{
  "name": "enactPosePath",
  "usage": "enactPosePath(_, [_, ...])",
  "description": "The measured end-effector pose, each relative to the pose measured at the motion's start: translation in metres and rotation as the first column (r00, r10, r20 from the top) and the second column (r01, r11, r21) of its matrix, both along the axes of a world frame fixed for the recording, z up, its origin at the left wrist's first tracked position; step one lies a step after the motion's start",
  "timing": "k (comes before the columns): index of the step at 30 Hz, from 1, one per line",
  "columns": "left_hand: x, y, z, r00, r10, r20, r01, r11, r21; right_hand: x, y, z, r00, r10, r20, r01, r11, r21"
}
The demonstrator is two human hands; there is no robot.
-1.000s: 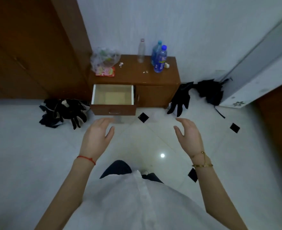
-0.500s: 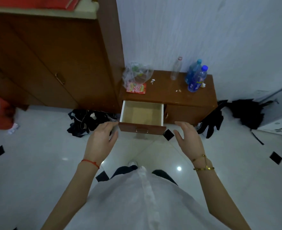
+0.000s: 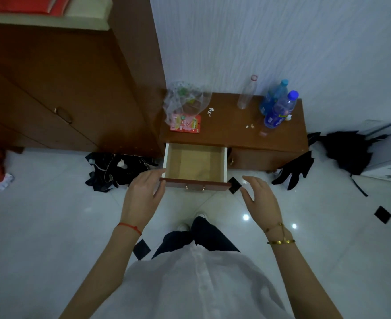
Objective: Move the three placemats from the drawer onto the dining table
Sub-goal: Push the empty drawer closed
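Note:
A low brown cabinet [image 3: 236, 132] stands against the white wall with its left drawer [image 3: 195, 183] pulled out. The drawer's pale wooden inside shows nothing in it; no placemat is in view. My left hand [image 3: 144, 194] hangs open just in front of the drawer's front left corner, fingertips near the front panel. My right hand [image 3: 257, 196] is open too, a little to the right of the drawer's front right corner and apart from it. Neither hand holds anything. The dining table is out of view.
On the cabinet top lie a plastic bag [image 3: 185, 102] with a pink packet, a clear bottle [image 3: 247, 93] and two blue bottles [image 3: 278, 107]. A tall brown wardrobe [image 3: 63, 84] stands left. Black clothes [image 3: 118, 170] lie on the white tiled floor on both sides.
I have come closer to the cabinet, so the drawer looks larger and nearer. Both open hands have reached forward to the drawer's front corners.

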State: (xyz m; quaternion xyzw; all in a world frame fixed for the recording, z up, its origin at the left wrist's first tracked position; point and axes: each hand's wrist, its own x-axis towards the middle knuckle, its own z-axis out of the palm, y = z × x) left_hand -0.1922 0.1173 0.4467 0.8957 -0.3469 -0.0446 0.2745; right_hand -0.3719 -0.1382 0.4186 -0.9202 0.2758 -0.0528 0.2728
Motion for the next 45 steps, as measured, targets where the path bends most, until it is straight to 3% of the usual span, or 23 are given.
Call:
enactPosePath(5, [0.017,-0.026,-0.041,0.999,0.027,-0.036,-0.026,0.999,0.026,0.031,-0.032,-0.035,0.999,0.036,-0.030,-0.037,0.999,-0.024])
enactPosePath(10, [0.039,-0.045,-0.114,0.998,-0.014,-0.060,0.019,0.996,0.089,0.056,-0.044,-0.107,0.995,0.089,-0.045,-0.089,0.996,-0.017])
enactPosePath(20, [0.058,-0.054,-0.331,0.992,-0.116,0.051,0.112,0.991,0.075,0.075,-0.042,-0.317,0.989,0.145,-0.031,-0.146,0.988,-0.042])
enactPosePath(27, [0.064,-0.047,-0.466,0.973,-0.154,0.171,0.146,0.988,0.060,0.072,-0.038,-0.438,0.974,0.190,0.125,-0.165,0.968,-0.187])
enactPosePath(34, [0.071,-0.047,-0.514,0.926,-0.080,0.368,0.120,0.989,-0.088,0.077,-0.036,-0.488,0.951,0.206,0.229,-0.066,0.863,-0.501])
enactPosePath(45, [0.107,-0.075,-0.523,0.917,-0.041,0.396,0.105,0.984,-0.142,0.112,-0.057,-0.493,0.912,0.204,0.355,0.026,0.835,-0.549])
